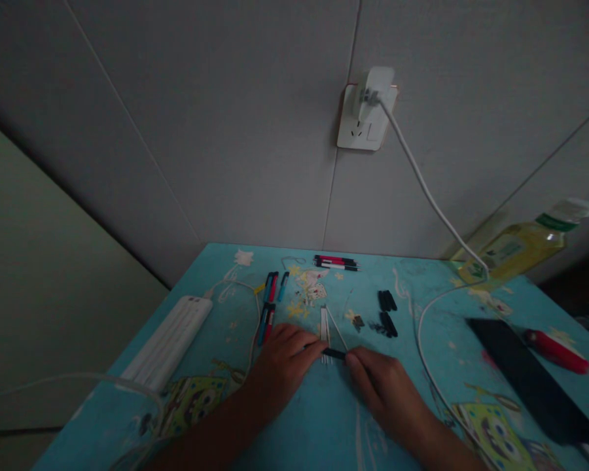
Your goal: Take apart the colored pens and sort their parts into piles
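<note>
My left hand [288, 356] and my right hand [380, 376] are both closed on a slim black pen [334, 354], which lies level between them above the table. My fingers cover both of its ends. Behind the pen, several thin white pen refills [324, 324] lie side by side on the cloth, one slanting off to the right. Left of these are blue and red pen pieces [266, 324], close to my left hand. Beyond my right hand lie black pen caps [387, 324] and a small dark piece too blurred to name.
Several pens [338, 263] lie at the back edge of the blue patterned tablecloth [324, 418]. A white power strip [169, 340] is at left. On the right are a bottle of yellow liquid [517, 248], a dark flat board [533, 376], a red-handled object [557, 352] and a white cable [422, 183].
</note>
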Motion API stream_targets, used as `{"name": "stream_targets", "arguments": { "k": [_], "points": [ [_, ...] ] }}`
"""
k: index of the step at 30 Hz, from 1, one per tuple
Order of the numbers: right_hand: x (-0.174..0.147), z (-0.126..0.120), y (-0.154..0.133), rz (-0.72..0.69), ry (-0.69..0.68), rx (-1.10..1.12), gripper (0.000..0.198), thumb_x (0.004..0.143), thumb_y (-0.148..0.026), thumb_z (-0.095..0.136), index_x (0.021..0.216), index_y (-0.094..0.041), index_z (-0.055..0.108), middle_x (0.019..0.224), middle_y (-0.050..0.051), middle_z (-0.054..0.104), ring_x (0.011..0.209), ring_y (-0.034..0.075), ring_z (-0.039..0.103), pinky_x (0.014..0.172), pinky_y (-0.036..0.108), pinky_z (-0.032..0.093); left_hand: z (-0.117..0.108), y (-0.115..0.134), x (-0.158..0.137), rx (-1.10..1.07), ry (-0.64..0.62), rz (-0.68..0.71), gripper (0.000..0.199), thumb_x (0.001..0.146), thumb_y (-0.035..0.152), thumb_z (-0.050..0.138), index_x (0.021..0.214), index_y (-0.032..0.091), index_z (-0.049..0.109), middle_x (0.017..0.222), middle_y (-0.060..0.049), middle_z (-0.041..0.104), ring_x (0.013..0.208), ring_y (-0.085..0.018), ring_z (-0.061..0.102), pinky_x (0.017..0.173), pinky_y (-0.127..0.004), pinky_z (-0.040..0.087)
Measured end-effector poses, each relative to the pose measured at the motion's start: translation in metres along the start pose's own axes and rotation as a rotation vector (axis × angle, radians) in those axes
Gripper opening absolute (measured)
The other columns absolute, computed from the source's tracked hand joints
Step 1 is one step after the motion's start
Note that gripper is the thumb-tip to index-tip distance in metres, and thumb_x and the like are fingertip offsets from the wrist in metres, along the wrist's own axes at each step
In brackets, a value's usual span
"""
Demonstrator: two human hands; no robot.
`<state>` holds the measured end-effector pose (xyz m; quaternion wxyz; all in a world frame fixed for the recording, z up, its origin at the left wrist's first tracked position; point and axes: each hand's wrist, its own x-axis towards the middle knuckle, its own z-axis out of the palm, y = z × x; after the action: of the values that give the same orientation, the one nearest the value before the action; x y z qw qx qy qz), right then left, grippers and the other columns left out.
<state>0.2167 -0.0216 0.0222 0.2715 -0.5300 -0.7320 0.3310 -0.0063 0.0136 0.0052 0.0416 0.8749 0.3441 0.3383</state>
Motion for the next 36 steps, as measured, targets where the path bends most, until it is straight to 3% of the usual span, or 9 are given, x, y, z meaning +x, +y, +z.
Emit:
{"name": "stream_targets", "arguments": {
  "k": [6,9,12,14,18,21,25,30,36],
  "points": [
    [-0.002,-0.003,-0.004,0.293,-0.215,0.493,0.054,0.1,-0.059,0.034,0.067,-0.02,0.052,0.039,-0.007,0.043,0.035,0.009,0.033,0.041,0.023,0.026,-0.009,0.004,0.002,0.071,0.032,0.053,0.019,0.098,0.02,0.056,0.113,0.025,0.068,0.096,0.0,0.073,0.091,-0.017,0.062,0.096,-0.041,0.04],
    [-0.002,-0.003,-0.006,0.335,-0.274,0.718,0.053,0.098,-0.061,0.038,0.066,-0.02,0.051,0.035,-0.009,0.038,0.03,0.007,0.023,0.037,0.023,0.017,-0.012,0.006,0.002,0.095,0.094,0.05,0.025,0.094,0.015,0.061,0.115,0.027,0.066,0.1,0.002,0.073,0.098,-0.018,0.062,0.105,-0.046,0.035],
    [0.0,0.0,-0.007,0.322,-0.179,0.765,0.052,0.097,-0.061,0.042,0.069,-0.019,0.055,0.036,-0.009,0.04,0.032,0.007,0.025,0.04,0.022,0.021,-0.012,0.006,0.0,0.104,0.141,0.001,0.037,0.092,0.012,0.063,0.125,0.028,0.061,0.123,-0.003,0.066,0.118,-0.024,0.055,0.112,-0.055,0.031],
    [0.001,0.003,-0.006,0.337,-0.079,0.756,0.052,0.096,-0.061,0.043,0.073,-0.018,0.058,0.037,-0.008,0.041,0.034,0.007,0.027,0.042,0.022,0.023,-0.01,0.004,-0.001,0.082,0.191,-0.049,0.05,0.091,0.013,0.063,0.137,0.029,0.052,0.141,-0.009,0.053,0.132,-0.029,0.045,0.113,-0.059,0.03],
    [0.004,0.006,-0.004,0.357,0.003,0.733,0.052,0.095,-0.063,0.043,0.078,-0.017,0.061,0.041,-0.007,0.042,0.036,0.007,0.031,0.042,0.022,0.024,-0.001,0.002,-0.003,-0.124,0.266,-0.271,0.067,0.094,0.021,0.06,0.152,0.031,0.029,0.157,-0.012,0.03,0.142,-0.032,0.033,0.111,-0.057,0.038],
    [0.003,0.01,-0.005,0.323,-0.047,0.696,0.052,0.095,-0.063,0.044,0.082,-0.016,0.063,0.044,-0.007,0.044,0.038,0.008,0.034,0.042,0.021,0.026,0.009,0.004,-0.004,-0.489,0.274,-0.488,0.068,0.096,0.028,0.057,0.154,0.03,0.023,0.153,-0.013,0.038,0.13,-0.027,0.051,0.102,-0.047,0.05],
    [-0.003,0.019,-0.008,0.286,-0.104,0.603,0.053,0.095,-0.063,0.043,0.088,-0.016,0.067,0.049,-0.006,0.046,0.042,0.008,0.038,0.044,0.021,0.029,0.017,0.007,-0.002,-0.894,0.251,-0.725,0.065,0.094,0.034,0.062,0.15,0.028,0.032,0.146,-0.013,0.047,0.111,-0.021,0.064,0.09,-0.038,0.057],
    [-0.008,0.03,-0.007,0.167,-0.186,0.404,0.052,0.097,-0.057,0.044,0.076,-0.016,0.067,0.051,-0.004,0.046,0.049,0.01,0.041,0.049,0.023,0.032,0.011,0.014,0.005,-1.134,0.214,-0.771,0.069,0.091,0.038,0.065,0.15,0.023,0.034,0.122,-0.013,0.065,0.091,-0.02,0.07,0.084,-0.037,0.057],
    [-0.01,0.029,-0.005,0.057,-0.234,0.288,0.056,0.101,-0.051,0.039,0.064,-0.017,0.061,0.054,-0.002,0.052,0.052,0.01,0.047,0.054,0.023,0.035,0.005,0.022,0.006,-1.273,0.155,-0.763,0.088,0.092,0.033,0.063,0.157,0.029,0.003,0.1,-0.006,0.069,0.079,-0.017,0.07,0.077,-0.035,0.056]
  ]
}}
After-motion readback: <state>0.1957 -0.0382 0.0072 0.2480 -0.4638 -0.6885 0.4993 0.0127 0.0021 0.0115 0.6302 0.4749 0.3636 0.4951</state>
